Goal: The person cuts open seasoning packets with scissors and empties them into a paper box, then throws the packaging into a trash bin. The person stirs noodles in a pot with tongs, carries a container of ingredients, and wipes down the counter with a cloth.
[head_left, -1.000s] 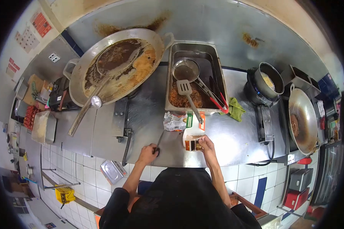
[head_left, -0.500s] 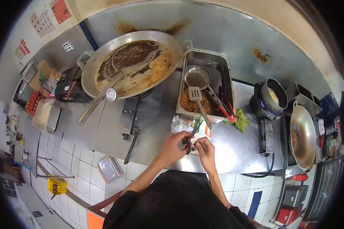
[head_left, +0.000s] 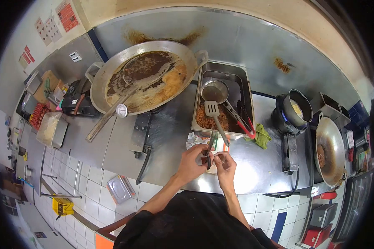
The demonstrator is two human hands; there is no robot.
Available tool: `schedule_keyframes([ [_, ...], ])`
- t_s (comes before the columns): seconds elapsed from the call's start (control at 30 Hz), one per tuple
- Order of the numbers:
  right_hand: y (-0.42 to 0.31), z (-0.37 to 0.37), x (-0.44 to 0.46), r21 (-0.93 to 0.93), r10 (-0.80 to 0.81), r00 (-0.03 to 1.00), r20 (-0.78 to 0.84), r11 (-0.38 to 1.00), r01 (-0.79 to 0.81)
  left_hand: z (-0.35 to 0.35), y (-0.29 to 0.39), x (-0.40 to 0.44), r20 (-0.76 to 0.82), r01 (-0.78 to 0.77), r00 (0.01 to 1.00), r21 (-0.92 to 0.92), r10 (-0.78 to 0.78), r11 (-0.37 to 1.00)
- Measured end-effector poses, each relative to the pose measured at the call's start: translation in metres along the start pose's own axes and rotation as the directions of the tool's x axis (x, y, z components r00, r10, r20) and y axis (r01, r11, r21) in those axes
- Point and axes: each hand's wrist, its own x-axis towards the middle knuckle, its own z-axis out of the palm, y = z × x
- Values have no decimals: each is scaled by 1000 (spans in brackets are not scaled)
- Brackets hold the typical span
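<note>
My left hand (head_left: 192,164) is closed around the handles of dark scissors (head_left: 210,150), whose blades point up and away from me. Close beside it, my right hand (head_left: 225,168) pinches something small that I cannot make out. Both hands are over the front edge of the steel counter (head_left: 253,166). Behind them lie a crumpled wrapper (head_left: 193,140) and a white and orange packet (head_left: 221,145), partly hidden by the hands. A slotted spatula (head_left: 212,109) and a strainer (head_left: 215,91) rest across a steel tray (head_left: 194,118) of brown food.
A large wok (head_left: 96,89) of oil with a long-handled strainer stands at left. Green cloth (head_left: 261,136) lies right of the tray. Further right are a pot (head_left: 293,112) on a burner and another wok (head_left: 334,145). A thermometer dial (head_left: 121,110) shows by the left wok.
My left hand, holding the scissors, has moved right and up to meet my right hand. The packet piece seen in my right hand earlier is now hidden or out of it. The view has shifted.
</note>
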Motion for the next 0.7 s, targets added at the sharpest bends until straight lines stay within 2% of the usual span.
schedule_keyframes([
  [0.17,-10,-2,1,-63,-41,993,-112,997,34,9,-13,2,26,-71,997,32,70,997],
  [0.23,-17,-5,2,-68,-64,988,-139,996,55,8,-14,2,12,-154,988,61,153,986],
  [0.3,-20,-6,1,-24,-54,971,-233,998,50,4,-6,1,13,-158,987,40,157,987],
  [0.47,-27,-15,2,-95,-128,970,-208,989,110,-1,-4,2,-16,-151,988,36,152,988],
  [0.53,-34,-29,7,161,-55,941,-333,980,114,-16,-7,0,-72,-81,994,40,84,996],
  [0.57,-31,-45,10,38,-102,916,-387,991,126,-23,-17,0,-100,-71,992,66,78,995],
  [0.6,-30,-48,13,29,-114,909,-402,990,137,-29,-17,3,-88,-84,992,54,89,995],
  [0.67,-32,-49,14,80,14,943,-332,997,13,-41,-6,11,93,-170,984,254,151,952],
  [0.7,-34,-47,16,116,56,959,-277,993,-24,-49,11,16,236,-200,964,335,123,921],
])
